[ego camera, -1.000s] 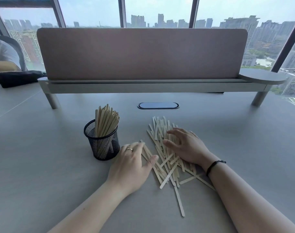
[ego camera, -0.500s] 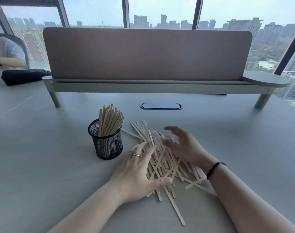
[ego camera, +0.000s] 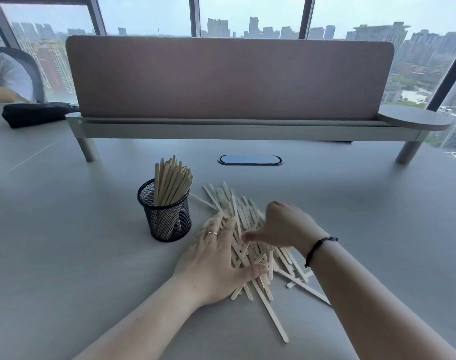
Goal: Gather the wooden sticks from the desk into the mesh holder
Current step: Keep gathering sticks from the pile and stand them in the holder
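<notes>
A black mesh holder [ego camera: 167, 219] stands upright on the grey desk [ego camera: 65, 255], with several wooden sticks [ego camera: 171, 179] standing in it. To its right lies a loose pile of wooden sticks [ego camera: 247, 224]. My left hand [ego camera: 216, 258] lies flat on the pile's left side, fingers straight and thumb spread over the near sticks. My right hand [ego camera: 284, 224] stands on edge against the pile's right side, fingers curved inward over the sticks and thumb pointing left. A few stray sticks [ego camera: 273, 318] trail toward me.
A padded divider screen [ego camera: 229, 79] on a raised shelf [ego camera: 247, 131] crosses the desk's far side, with an oval cable port [ego camera: 250, 160] before it. A black bag [ego camera: 34, 115] and a seated person's arm [ego camera: 0, 93] are at far left.
Both hands have pushed inward, bunching the pile between them. My right hand has turned up on its edge and its thumb has come nearer my left hand.
</notes>
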Demonstrator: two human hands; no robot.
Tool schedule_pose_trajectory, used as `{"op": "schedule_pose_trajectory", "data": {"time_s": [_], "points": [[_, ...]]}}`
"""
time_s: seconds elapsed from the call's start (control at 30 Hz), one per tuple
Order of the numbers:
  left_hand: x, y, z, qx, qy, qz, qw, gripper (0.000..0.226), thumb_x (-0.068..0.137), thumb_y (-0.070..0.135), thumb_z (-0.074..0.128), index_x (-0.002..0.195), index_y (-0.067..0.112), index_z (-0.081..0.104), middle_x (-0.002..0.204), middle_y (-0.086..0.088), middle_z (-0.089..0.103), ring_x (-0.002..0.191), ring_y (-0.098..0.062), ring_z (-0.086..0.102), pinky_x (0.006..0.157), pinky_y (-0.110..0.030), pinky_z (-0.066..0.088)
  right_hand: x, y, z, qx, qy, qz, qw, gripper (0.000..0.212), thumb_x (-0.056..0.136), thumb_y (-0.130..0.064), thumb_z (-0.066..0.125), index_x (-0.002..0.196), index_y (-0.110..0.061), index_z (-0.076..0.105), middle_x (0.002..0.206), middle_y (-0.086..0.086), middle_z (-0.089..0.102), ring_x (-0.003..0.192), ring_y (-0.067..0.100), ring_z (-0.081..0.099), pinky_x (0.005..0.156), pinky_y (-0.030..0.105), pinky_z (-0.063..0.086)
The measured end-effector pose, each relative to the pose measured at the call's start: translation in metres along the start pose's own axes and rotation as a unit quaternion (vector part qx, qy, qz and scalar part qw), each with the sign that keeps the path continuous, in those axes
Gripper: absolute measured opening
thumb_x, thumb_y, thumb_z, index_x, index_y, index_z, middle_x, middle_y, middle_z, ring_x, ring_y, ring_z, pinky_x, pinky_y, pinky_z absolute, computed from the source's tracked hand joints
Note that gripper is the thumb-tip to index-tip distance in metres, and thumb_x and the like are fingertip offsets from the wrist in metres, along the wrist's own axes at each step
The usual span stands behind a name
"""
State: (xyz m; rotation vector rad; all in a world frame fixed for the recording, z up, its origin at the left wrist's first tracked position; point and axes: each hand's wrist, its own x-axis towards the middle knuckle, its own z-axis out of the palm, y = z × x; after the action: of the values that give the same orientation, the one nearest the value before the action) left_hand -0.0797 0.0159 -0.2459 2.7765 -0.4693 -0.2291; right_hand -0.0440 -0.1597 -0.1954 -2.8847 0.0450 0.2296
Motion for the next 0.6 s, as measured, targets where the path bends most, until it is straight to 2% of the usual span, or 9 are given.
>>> {"op": "schedule_pose_trajectory", "data": {"time_s": [0.07, 0.17, 0.3, 0.47, 0.6], "points": [[0.0, -0.001, 0.0, 0.001, 0.006, 0.005, 1.0, 0.119, 0.065, 0.1, 0.03, 0.157, 0.034, -0.007, 0.166, 0.007, -0.02, 0.151, -0.013, -0.02, 0.122, -0.043, 0.007, 0.003, -0.004, 0.002, 0.011, 0.003, -0.007, 1.0, 0.05, 0.073, -0.055, 0.078, 0.064, -0.016, 0.048, 0.063, -0.003, 0.052, 0.055, 0.015, 0.047, 0.054, 0.028, 0.039], [-0.001, -0.001, -0.001, 0.006, 0.002, 0.016, 1.0, 0.105, 0.068, 0.099, 0.028, 0.154, 0.044, 0.001, 0.166, 0.006, -0.019, 0.152, -0.016, -0.02, 0.12, -0.05, 0.014, 0.007, -0.006, 0.004, 0.02, 0.015, -0.006, 1.0, 0.032, 0.078, -0.035, 0.071, 0.068, -0.015, 0.049, 0.065, -0.001, 0.054, 0.056, 0.016, 0.051, 0.051, 0.027, 0.038], [-0.001, -0.001, -0.001, 0.033, 0.0, 0.031, 0.999, 0.089, 0.073, 0.097, 0.017, 0.149, 0.052, 0.012, 0.166, 0.006, -0.021, 0.151, -0.018, -0.023, 0.118, -0.053, 0.018, 0.011, -0.002, 0.006, 0.046, 0.012, 0.001, 0.999, 0.04, 0.072, -0.037, 0.075, 0.06, -0.014, 0.045, 0.054, 0.0, 0.05, 0.046, 0.019, 0.045, 0.048, 0.023, 0.037], [0.0, 0.0, -0.001, 0.029, 0.028, 0.044, 0.998, 0.078, 0.077, 0.093, 0.018, 0.139, 0.048, 0.028, 0.168, 0.003, -0.009, 0.151, -0.016, -0.021, 0.122, -0.048, 0.01, 0.015, 0.004, 0.006, 0.064, -0.001, 0.018, 0.998, 0.035, 0.067, -0.028, 0.075, 0.054, -0.013, 0.046, 0.044, -0.001, 0.045, 0.039, 0.019, 0.039, 0.042, 0.021, 0.033], [0.0, 0.0, 0.0, 0.033, 0.036, 0.052, 0.997, 0.078, 0.08, 0.09, 0.017, 0.14, 0.041, 0.031, 0.168, 0.002, 0.002, 0.153, -0.015, -0.015, 0.123, -0.043, 0.004, 0.018, 0.006, 0.011, 0.086, 0.003, 0.022, 0.996, 0.031, 0.065, -0.022, 0.067, 0.049, -0.014, 0.041, 0.033, -0.003, 0.037, 0.028, 0.016, 0.03, 0.039, 0.016, 0.028]]}}
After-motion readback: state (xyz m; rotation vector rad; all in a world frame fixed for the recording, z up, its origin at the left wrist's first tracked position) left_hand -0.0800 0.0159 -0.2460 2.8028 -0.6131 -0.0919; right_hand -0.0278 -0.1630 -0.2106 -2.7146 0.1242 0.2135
